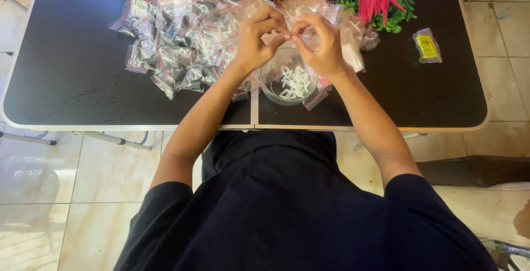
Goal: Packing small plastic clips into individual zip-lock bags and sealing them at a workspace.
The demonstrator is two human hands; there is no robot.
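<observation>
Above the clear bowl (289, 77) of white pieces, the left hand (255, 40) and right hand (322, 41) each pinch one small bag (291, 36) between fingertips; best kept over the bowl so any dropped piece lands inside.

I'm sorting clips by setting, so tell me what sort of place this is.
Probably a home or small workshop used for hand packing: a black folding table on a tiled floor, a heap of small clear zip bags, and a clear bowl of small white parts below both hands.
</observation>
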